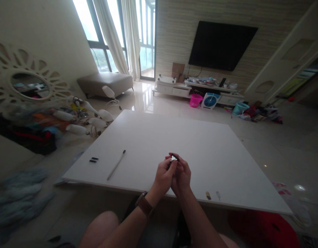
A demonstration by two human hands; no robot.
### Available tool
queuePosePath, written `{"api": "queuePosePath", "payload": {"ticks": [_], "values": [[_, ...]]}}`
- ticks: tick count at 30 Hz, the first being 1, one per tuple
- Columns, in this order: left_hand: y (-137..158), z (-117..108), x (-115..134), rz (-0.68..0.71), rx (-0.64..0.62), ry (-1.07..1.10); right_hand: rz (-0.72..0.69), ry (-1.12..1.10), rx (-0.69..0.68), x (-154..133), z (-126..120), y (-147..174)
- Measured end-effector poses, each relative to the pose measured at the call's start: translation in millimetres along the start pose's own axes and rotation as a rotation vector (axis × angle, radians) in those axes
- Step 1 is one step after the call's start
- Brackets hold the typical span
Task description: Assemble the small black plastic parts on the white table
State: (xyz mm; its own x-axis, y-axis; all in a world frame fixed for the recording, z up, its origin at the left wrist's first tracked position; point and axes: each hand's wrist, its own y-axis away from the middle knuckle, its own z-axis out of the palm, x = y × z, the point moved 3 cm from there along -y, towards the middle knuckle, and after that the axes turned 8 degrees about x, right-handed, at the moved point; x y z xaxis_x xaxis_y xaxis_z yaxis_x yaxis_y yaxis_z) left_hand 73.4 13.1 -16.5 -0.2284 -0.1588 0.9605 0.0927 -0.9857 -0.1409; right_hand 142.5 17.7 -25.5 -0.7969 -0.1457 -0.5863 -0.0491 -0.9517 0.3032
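Your knees and forearms fill the bottom of the frame, a brown watch [144, 204] strapped to your left wrist, as you sit at the near edge of a white board [200, 144] laid low over a glossy tiled floor. Both hands meet above the board: your left hand [164, 175] and right hand [181, 175] press together, fingertips pinched from both sides on a small dark object [174, 158] with a glint of metal, held just clear of the surface; it is too small to identify. To your left on the board lie a slim rod with a dark tip [116, 165] and, farther out, two small black pieces [93, 159] side by side. Near your right arm, at the board's front edge, rest two tiny items [212, 195], one yellowish, one pale. Beyond, a wall-mounted television [221, 44] hangs over a low white cabinet [197, 90], with a pink basket [195, 100] on the floor before it.
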Motion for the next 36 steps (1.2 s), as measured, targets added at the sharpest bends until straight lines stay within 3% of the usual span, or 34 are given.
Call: {"api": "queuePosePath", "payload": {"ticks": [36], "values": [[0.3, -0.7, 2.0, 0.015, 0.011, -0.017, 0.008, -0.003, 0.003, 0.1, 0.6, 1.4]]}}
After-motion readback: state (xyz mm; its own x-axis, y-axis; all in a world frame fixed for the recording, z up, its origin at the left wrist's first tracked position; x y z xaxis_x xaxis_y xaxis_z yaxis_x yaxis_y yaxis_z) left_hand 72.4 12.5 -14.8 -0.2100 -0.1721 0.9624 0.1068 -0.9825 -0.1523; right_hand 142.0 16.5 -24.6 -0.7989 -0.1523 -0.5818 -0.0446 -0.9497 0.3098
